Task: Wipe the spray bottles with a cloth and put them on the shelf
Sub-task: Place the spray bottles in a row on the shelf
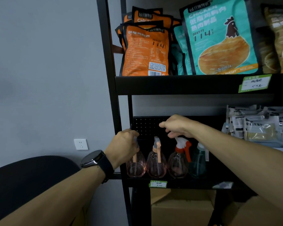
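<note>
Now left hand (123, 144) gripping leftmost pink spray bottle (136, 165), right hand (178, 126) loosely open above the others

Grey wall (39, 70) with white socket (80, 144), dim light.

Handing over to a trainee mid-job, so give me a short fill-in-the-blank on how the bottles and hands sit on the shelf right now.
1. ____ spray bottles stand in a row on the lower shelf.
2. The left hand grips the ____ bottle in that row.
3. The bottle with the white and orange trigger head stands directly left of the ____ bottle.
4. The left wrist wears a ____.

Answers: four; leftmost; teal; watch
</note>
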A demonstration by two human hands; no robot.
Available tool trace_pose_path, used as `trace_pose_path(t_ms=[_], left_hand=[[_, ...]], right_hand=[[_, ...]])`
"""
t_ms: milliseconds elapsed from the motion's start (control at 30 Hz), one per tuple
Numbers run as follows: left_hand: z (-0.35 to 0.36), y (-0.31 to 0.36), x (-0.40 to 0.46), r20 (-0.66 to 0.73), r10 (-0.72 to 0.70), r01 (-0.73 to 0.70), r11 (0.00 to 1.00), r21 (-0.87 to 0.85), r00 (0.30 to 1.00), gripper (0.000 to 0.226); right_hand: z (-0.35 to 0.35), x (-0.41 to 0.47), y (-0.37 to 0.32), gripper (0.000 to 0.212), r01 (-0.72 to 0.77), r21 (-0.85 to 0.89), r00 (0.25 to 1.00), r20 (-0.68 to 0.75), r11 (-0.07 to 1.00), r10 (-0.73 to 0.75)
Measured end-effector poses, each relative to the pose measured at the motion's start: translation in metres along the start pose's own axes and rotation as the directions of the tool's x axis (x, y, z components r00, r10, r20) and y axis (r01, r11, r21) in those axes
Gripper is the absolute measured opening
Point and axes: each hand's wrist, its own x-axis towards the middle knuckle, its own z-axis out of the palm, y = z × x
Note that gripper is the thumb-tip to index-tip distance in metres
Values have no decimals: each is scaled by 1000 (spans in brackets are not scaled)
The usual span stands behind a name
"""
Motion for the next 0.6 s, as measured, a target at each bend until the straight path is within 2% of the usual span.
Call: trace_pose_path(t_ms=[100, 267, 400, 600], left_hand=[[-13, 16, 7, 1, 1, -1, 1000, -3, 1000, 37], [-20, 47, 19, 19, 87, -87, 996, -2, 996, 33], [-9, 59, 24, 57, 119, -119, 993, 3, 991, 32], [15, 58, 26, 183, 103, -103, 995, -11, 978, 28]], right_hand=[[-24, -5, 3, 47, 11, -4, 999, -53, 1000, -11], [-51, -16, 16, 41, 9, -109, 994, -111, 994, -22], [-61, -26, 29, 30, 10, -164, 994, -109, 986, -28], [-62, -22, 46, 28, -11, -123, 997, -74, 992, 2]])
